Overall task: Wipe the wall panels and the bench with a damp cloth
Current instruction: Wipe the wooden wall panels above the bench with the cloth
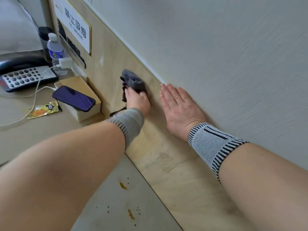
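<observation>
1. One grey cloth, one wood wall panel, two hands.
2. The left hand grips the cloth, pressing it against the panel; the right hand lies flat beside it, fingers straight and together.
3. Left of the hands the counter carries one phone, one box and one bottle; stained counter lies below them.

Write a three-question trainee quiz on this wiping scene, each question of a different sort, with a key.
1. True or false: the left hand grips the grey cloth.
2. The right hand is: A) holding a bottle B) lying flat against the wood panel C) lifting the phone.
3. Fill in: the phone lies on a small ___.

Key: 1 true; 2 B; 3 box.
</observation>
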